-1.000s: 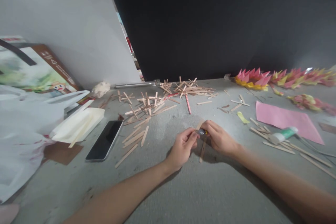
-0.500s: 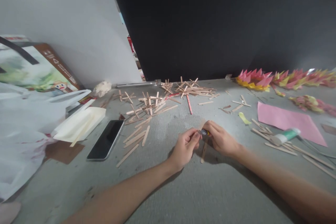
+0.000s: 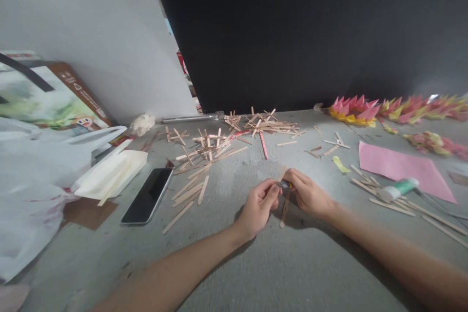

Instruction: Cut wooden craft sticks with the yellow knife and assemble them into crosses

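Little shifts from the preceding frame: your two hands stay together over the grey surface. Your right hand closes around a small dark tool with a yellow part; your left hand is narrowed to a pinch at its tip, the gripped piece hidden. Held between the hands, the tool points toward your left fingertips, its long axis running roughly crosswise. Below it lies a flat wooden stick, one rounded end toward you. Beyond lie loose sticks and crossed sticks, pale and thin; at left, a glossy phone; at right, smooth pink paper and pointed, folded paper flowers. Scuffed and speckled, the surface meets a matte black panel and a pale wall.
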`<state>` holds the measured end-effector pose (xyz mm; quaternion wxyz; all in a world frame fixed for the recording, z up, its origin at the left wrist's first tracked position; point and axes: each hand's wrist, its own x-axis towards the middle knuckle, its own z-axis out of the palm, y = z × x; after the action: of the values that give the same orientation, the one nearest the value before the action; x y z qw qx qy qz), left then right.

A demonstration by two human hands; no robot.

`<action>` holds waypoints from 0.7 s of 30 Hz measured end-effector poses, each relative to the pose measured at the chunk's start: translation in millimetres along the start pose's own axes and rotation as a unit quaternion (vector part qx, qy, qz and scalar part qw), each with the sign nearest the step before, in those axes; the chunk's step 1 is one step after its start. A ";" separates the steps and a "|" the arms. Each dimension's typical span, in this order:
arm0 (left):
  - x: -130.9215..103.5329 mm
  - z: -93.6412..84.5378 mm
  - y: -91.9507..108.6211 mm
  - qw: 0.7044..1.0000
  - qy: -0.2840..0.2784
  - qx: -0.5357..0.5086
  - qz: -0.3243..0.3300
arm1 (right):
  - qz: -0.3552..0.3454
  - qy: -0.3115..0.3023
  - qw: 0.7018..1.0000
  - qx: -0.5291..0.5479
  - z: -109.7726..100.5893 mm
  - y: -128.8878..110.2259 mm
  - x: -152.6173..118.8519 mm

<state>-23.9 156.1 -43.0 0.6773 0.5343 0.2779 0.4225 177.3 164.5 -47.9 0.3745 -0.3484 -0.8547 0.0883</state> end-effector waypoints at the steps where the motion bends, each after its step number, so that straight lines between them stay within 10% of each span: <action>1: 0.2 0.6 -0.5 1.000 0.000 -0.003 -0.002 | 0.000 0.001 1.000 -0.002 0.5 0.1 -0.4; 21: -0.1 0.6 0.3 0.999 0.026 -0.020 -0.002 | 0.006 -0.008 1.000 0.002 -0.9 -2.2 2.3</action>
<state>-23.5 155.8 -42.6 0.6809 0.5090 0.2881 0.4408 175.7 164.3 -45.0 0.3681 -0.3522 -0.8552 0.0953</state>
